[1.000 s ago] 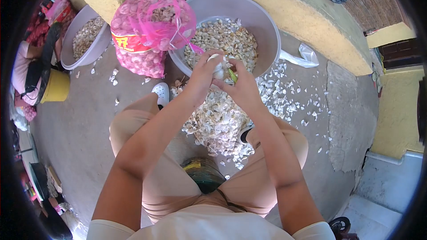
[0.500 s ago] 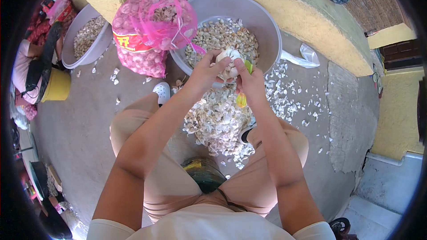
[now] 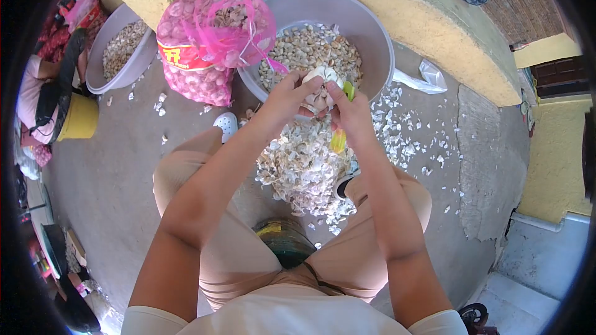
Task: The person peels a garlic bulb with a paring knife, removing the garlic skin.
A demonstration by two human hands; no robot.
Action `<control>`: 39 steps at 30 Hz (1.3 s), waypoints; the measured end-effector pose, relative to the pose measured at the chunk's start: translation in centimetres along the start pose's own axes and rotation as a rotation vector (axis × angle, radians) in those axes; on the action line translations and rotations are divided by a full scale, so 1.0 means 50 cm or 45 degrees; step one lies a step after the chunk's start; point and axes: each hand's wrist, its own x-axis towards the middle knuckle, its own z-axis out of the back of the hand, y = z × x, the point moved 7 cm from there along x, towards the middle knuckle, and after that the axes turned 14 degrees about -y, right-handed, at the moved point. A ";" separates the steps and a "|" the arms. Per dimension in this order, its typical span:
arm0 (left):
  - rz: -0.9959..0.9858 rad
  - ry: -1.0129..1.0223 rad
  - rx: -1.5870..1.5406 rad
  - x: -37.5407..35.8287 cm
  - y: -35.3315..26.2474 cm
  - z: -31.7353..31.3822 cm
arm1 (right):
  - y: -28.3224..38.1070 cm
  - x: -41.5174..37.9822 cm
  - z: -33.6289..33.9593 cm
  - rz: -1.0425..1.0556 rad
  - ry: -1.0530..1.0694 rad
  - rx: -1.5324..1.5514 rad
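Observation:
My left hand (image 3: pixel 287 100) is closed around a garlic bulb (image 3: pixel 320 98) with loosened white skin, its cloves partly showing. My right hand (image 3: pixel 352 110) pinches at the bulb's right side with the thumb. A slim yellow-green tool (image 3: pixel 338 142) is also in that hand, sticking out above and below the fingers; its kind is hidden. Just beyond both hands stands a large grey tub (image 3: pixel 372 31) with many garlic cloves (image 3: pixel 326 49) in it. Under the hands, a heap of garlic skins (image 3: pixel 304 164) covers the floor between my legs.
A pink mesh sack of garlic bulbs (image 3: pixel 195 84) leans by the tub's left side. Farther left are another tub of cloves (image 3: pixel 93 71), a yellow bucket (image 3: pixel 79 119) and a seated person (image 3: pixel 43 90). A low yellow wall (image 3: pixel 434 43) runs behind. White plastic (image 3: pixel 428 80) lies right.
The garlic bulb has turned slightly between my hands, and more of its cloves face up. Both hands stay in nearly the same place.

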 end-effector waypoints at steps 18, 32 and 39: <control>-0.188 -0.145 0.084 0.006 -0.016 0.024 | 0.002 -0.005 -0.005 -0.011 0.081 -0.018; -0.508 -0.245 0.355 -0.006 -0.042 0.025 | 0.019 -0.007 -0.010 0.063 0.245 -0.050; -0.885 -0.337 0.555 -0.024 -0.093 0.033 | 0.012 -0.003 -0.002 0.067 0.187 -0.153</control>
